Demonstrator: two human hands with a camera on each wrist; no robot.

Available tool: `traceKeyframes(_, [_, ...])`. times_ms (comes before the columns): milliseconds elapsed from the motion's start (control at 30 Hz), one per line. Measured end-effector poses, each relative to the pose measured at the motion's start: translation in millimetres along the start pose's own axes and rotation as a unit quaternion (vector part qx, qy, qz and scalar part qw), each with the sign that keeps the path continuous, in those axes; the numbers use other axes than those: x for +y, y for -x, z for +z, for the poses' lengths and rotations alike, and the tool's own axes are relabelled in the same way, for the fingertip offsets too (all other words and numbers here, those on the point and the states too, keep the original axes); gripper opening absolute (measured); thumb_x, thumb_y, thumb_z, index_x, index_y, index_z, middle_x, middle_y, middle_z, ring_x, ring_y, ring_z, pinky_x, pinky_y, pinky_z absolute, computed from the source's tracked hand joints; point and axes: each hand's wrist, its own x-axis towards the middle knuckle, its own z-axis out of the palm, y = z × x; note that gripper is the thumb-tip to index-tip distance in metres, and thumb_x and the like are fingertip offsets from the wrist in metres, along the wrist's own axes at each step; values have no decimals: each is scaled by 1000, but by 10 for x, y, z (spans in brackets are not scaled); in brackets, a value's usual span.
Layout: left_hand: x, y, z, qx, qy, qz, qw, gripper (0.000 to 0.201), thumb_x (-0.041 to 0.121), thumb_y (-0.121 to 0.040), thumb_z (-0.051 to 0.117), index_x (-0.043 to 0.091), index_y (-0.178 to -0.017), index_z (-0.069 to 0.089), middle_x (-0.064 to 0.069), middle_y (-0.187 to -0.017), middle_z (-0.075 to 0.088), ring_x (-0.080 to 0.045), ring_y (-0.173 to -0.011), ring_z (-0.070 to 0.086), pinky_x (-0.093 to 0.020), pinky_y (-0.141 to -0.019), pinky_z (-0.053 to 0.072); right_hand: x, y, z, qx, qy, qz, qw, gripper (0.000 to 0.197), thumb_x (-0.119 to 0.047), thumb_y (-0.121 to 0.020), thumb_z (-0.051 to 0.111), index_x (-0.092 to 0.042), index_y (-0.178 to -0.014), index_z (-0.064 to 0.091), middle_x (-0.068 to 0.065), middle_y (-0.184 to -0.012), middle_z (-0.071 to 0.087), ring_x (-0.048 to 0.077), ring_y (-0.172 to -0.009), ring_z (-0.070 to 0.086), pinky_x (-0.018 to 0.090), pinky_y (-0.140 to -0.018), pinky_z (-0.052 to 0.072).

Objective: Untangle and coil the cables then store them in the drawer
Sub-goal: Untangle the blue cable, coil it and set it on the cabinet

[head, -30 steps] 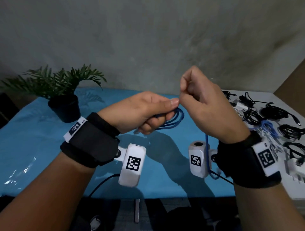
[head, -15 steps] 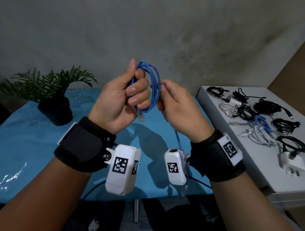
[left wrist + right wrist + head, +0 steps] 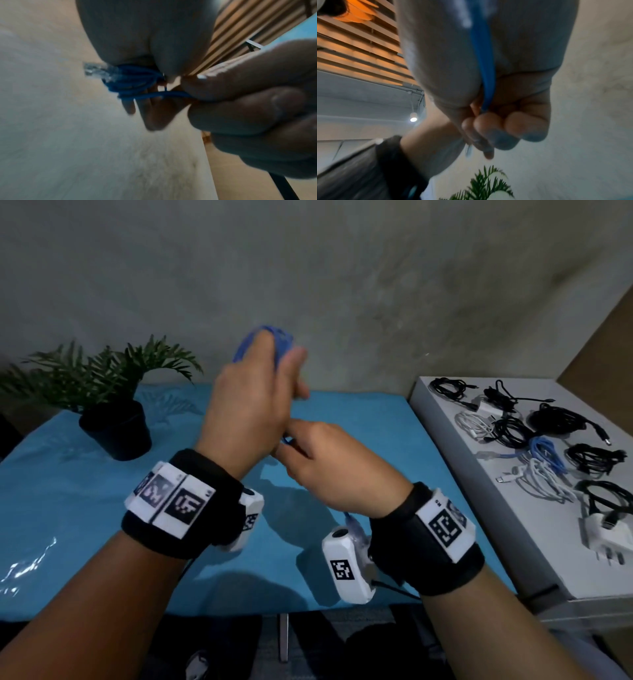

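Blue network cable [image 3: 263, 342] is partly coiled, its loops bunched in the left hand [image 3: 251, 405], fingers curled round them above the blue-covered table [image 3: 85, 508]. The right hand [image 3: 329, 463], just below, pinches the loose tail. Finishing the coil and stowing it remain, I judge; no drawer shows. Farther right, black, white and blue cable bundles [image 3: 544, 450] lie on a white cabinet top [image 3: 479, 508].

Black wristbands [image 3: 191, 508] with square-coded white tags, a white camera pod [image 3: 349, 566] under each wrist
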Motion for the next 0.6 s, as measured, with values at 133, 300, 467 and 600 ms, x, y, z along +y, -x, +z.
traceKeyframes(133, [-124, 20, -18, -182, -146, -12, 972, 35, 41, -104, 47, 15, -81, 48, -5, -69, 63, -34, -75, 60, -42, -67, 39, 97, 45, -287, 15, 44, 20, 999, 30, -38, -97, 64, -18, -75, 59, -6, -57, 48, 11, -57, 44, 31, -56, 31])
traceKeyframes(300, [-117, -10, -165, -300, 99, -108, 943, 47, 50, -99, 54, 12, -70, 54, 7, -47, 46, -12, -43, 41, -27, -50, 38, 250, 120, -574, 40, -53, 28, 997, 36, -43, -90, 72, -11, -77, 61, 1, -59, 46, 11, -54, 34, 32, -53, 27])
traceKeyframes(467, [-56, 9, -211, -330, 399, -198, 832, 34, 36, -96, 52, 14, -71, 53, 7, -46, 24, -8, -37, 17, -25, -44, 29, 170, 149, -600, 100, -59, -27, 993, 32, -38, -100, 60, -12, -82, 60, 6, -66, 52, 20, -59, 47, 38, -57, 40])
traceKeyframes(600, [1, 19, -145, -322, 489, -256, 769, 37, 40, -100, 50, 17, -72, 49, 7, -48, 22, -6, -35, 15, -22, -41, 31, 157, 117, -483, 139, -20, -18, 990, 28, -36, -108, 43, -13, -97, 54, -4, -81, 59, 15, -78, 56, 39, -73, 44])
